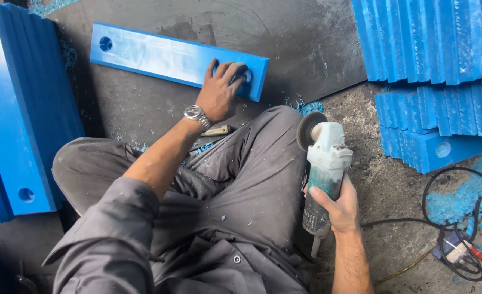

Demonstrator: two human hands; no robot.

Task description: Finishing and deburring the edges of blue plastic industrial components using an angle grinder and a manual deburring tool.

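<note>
The right hand [339, 209] grips the angle grinder [322, 174] upright, disc up; the left hand [222, 90] presses flat, fingers spread, on the blue plastic bar [159, 57], whose long axis runs left-right beyond the grinder.

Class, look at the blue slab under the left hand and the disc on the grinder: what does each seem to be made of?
Blue slab: probably solid plastic; smooth, slightly glossy face, uniform colour, curly blue shavings nearby. Disc on the angle grinder in the right hand: likely an abrasive or sanding material; dull grey-brown, matte face. The left hand rests on the slab.
</note>
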